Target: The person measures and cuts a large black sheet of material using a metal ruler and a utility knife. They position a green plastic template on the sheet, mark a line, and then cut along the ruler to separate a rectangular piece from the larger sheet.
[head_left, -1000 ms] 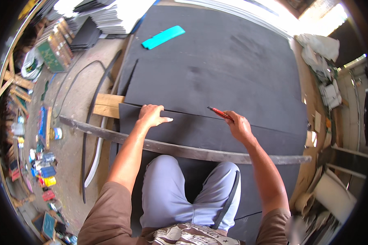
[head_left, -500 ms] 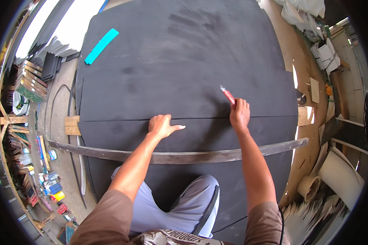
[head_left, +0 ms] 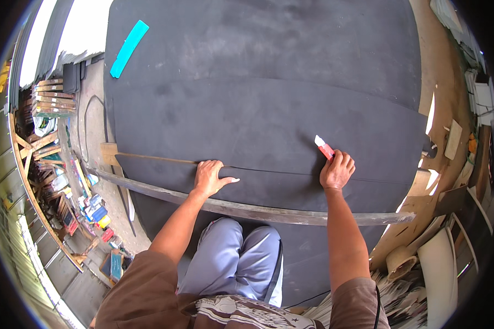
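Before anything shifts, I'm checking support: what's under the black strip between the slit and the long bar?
Pale wood sticks out past the left end of the black strip and shows through the slit beside the left hand. Anything under its middle is covered.

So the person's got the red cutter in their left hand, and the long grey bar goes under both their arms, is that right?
Nearly! The red cutter is in the right hand, not the left, as the head view shows. The long grey bar does go under both arms.
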The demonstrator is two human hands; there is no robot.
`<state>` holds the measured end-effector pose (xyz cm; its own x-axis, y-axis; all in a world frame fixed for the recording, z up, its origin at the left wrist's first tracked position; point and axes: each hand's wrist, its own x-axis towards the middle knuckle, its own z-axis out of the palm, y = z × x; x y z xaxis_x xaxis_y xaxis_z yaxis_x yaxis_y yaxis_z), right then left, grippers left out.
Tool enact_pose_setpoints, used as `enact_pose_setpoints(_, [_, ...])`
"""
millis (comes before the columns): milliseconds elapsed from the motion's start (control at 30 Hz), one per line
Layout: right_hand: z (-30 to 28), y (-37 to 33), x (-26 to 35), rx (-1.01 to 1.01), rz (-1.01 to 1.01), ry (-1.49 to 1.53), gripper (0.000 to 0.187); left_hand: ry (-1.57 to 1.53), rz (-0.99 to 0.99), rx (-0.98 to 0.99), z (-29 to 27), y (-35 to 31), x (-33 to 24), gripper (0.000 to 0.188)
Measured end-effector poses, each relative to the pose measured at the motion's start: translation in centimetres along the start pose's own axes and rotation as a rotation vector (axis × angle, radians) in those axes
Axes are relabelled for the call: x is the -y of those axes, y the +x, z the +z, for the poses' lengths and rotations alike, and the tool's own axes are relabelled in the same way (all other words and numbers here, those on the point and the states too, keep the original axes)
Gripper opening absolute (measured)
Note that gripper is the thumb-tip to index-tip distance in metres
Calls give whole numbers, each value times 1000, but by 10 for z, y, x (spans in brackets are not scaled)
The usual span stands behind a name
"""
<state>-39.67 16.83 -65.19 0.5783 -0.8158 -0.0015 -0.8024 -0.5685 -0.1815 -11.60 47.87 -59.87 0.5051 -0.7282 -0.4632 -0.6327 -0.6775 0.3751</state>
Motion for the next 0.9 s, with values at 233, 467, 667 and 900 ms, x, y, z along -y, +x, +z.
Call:
enact_pose_setpoints(233, [3, -1, -4, 24, -28, 28, 35, -17, -87, 12, -3, 1, -6, 62])
enact_pose_setpoints(467, [6, -4, 0, 14, -32, 2, 33, -23, -79, 22, -4, 5, -3, 70])
enact_pose_setpoints(667, [0, 4, 6, -93, -65, -14, 30, -50, -176, -17, -5, -4, -15, 75])
enact_pose_setpoints(900, [-67, 13, 40, 92, -363, 588, 26, 32, 0, -328, 0, -26, -16, 71])
